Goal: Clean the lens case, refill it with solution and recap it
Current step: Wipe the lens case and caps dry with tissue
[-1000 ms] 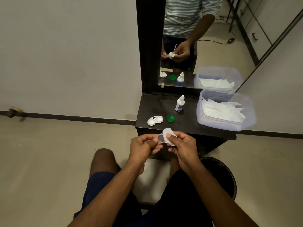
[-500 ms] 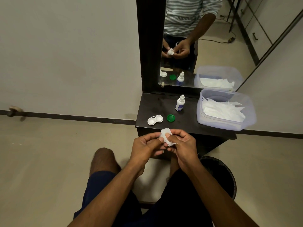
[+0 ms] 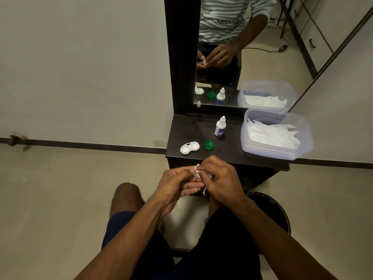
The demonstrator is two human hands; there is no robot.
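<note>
The white lens case point(image 3: 189, 148) lies uncapped on the dark table point(image 3: 232, 154), with a green cap point(image 3: 209, 145) just to its right. Behind them stands the small white solution bottle point(image 3: 220, 127). In front of the table edge my two hands meet. My left hand point(image 3: 175, 184) grips a small cap, now almost hidden by fingers. My right hand point(image 3: 220, 178) pinches a crumpled white tissue point(image 3: 196, 170) and presses it against that cap.
A clear plastic tub point(image 3: 302, 138) of white tissues fills the right end of the table. A mirror point(image 3: 232, 67) stands behind the table against the wall. A dark round bin point(image 3: 272, 209) sits on the floor at my right knee.
The cap was plainly visible in my left hand a second ago. My right hand has brought the tissue over it, and both hands have closed together and hide the cap.
</note>
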